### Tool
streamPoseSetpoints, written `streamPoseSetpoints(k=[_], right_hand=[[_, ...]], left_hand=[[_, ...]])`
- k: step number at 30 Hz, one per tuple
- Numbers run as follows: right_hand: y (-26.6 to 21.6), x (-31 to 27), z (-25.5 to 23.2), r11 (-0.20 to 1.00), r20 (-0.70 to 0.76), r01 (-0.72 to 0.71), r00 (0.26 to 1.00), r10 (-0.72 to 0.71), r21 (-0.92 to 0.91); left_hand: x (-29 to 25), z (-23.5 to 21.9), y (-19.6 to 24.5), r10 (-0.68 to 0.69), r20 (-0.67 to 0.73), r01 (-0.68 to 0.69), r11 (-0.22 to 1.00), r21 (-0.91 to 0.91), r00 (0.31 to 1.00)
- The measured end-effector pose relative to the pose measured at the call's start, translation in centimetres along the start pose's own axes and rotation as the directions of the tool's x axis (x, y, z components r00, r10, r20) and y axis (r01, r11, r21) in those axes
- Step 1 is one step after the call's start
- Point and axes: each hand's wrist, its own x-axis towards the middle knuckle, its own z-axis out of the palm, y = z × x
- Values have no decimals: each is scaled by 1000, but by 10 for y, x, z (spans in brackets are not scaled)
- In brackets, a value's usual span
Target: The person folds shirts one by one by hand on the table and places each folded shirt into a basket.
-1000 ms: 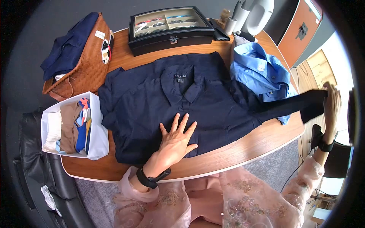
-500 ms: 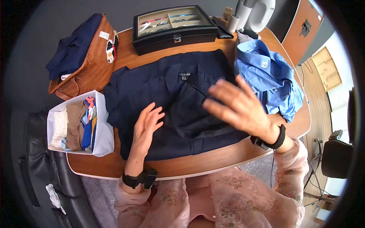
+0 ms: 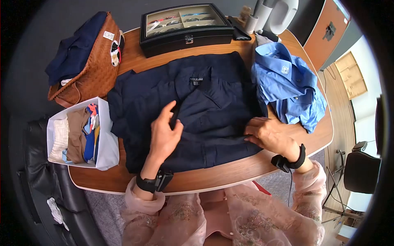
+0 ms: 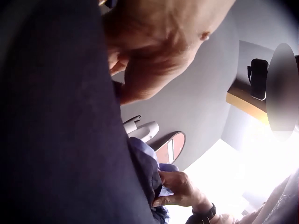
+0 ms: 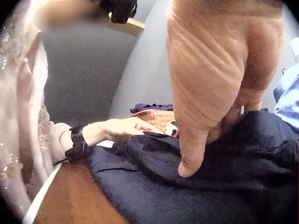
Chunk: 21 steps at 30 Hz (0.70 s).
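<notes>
A dark navy shirt (image 3: 164, 90) lies spread on the table, collar toward the far side, with its right sleeve folded in over the front. My left hand (image 3: 165, 133) is at the middle of the shirt, thumb and forefinger apart, at a fold of cloth near the placket. At the shirt's right side my right hand (image 3: 269, 133) pinches the navy fabric between curled fingers and thumb. The right wrist view shows the right hand (image 5: 210, 79) with its thumb against the navy cloth (image 5: 154, 177). The left wrist view shows the left hand (image 4: 154, 51) beside the dark cloth.
A light blue shirt (image 3: 283, 78) lies crumpled at the right. Behind stands a black glasses case (image 3: 186, 39). At the left are a woven basket (image 3: 96, 61) holding dark cloth and a white box (image 3: 108, 139) of folded clothes. A white device (image 3: 284, 16) stands at the back right.
The sleeve that was stretched out to the right now lies folded over the shirt. My right hand has come inward and down to the shirt's right side; my left hand has lifted from pressing flat.
</notes>
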Motion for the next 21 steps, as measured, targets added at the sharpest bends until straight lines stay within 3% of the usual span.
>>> streamPoseSetpoints(k=[1,2,4,6,11,13,14,16,20,21], right_hand=[[2,-3,0,1000,0,-2,1000,2,5],[5,-6,-2,998,-10,-66,998,66,15],[8,-11,-8,988,-30,-152,988,152,-13],[14,-18,-7,978,-46,-195,980,192,-70],[18,-22,-7,953,-82,-268,963,258,-140],[20,-20,-8,953,-114,-255,964,239,-165],[21,-19,-8,952,-142,-240,966,215,-190],[22,-21,-11,939,-162,-249,963,215,-235],[24,-29,-17,883,-158,-313,949,274,-349],[27,-32,-16,883,-156,-314,949,275,-349]], left_hand=[[0,-5,1,-42,0,41,976,-214,999],[0,-10,-1,13,-40,-30,888,-459,999],[-2,-31,-3,-100,-12,64,714,-697,995],[-10,-43,6,-188,33,116,452,-885,982],[-22,-55,-18,-217,25,94,313,-945,976],[-25,-58,-24,-160,-43,-34,57,-998,986],[-26,-59,-24,-159,-43,-34,55,-998,986],[-28,-63,-15,-207,15,-14,-137,-990,978],[-31,-65,-8,-354,-27,-35,-17,-999,935],[-33,-66,-20,-436,-61,4,145,-989,898]])
